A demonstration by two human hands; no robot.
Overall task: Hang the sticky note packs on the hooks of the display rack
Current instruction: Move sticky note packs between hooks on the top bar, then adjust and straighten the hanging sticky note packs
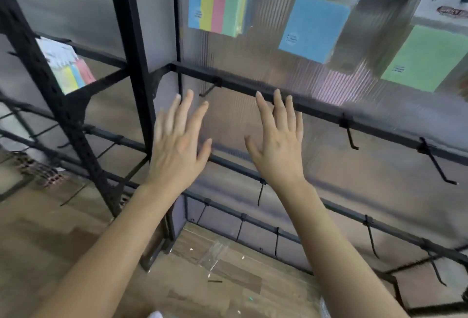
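Above both hands, three sticky note packs already hang from the top row of the rack (pixel 136 64): a striped pack (pixel 217 1) up past my left fingertips, a blue pack (pixel 314 26) over the right hand, and a green pack (pixel 425 59) further out to the right. A fourth pack (pixel 68 64) hangs on the side panel, well off to the left of my left hand (pixel 177 145).

Neither hand holds anything. The left hand and the right hand (pixel 278 145) are both raised with fingers straight and spread, backs toward me, just in front of the middle rail (pixel 240 84). The right fingertips overlap that rail; I cannot tell whether they touch it.

I judge this as a gap between packs, with the top row filled and the next row waiting. An empty hook (pixel 209 88) sits just beyond my left fingertips, and another hook (pixel 350 133) lies out past the right hand.

No loose pack is clearly in view, so the next move calls for bringing one up, then lining its header hole with the hook tip by my left hand.
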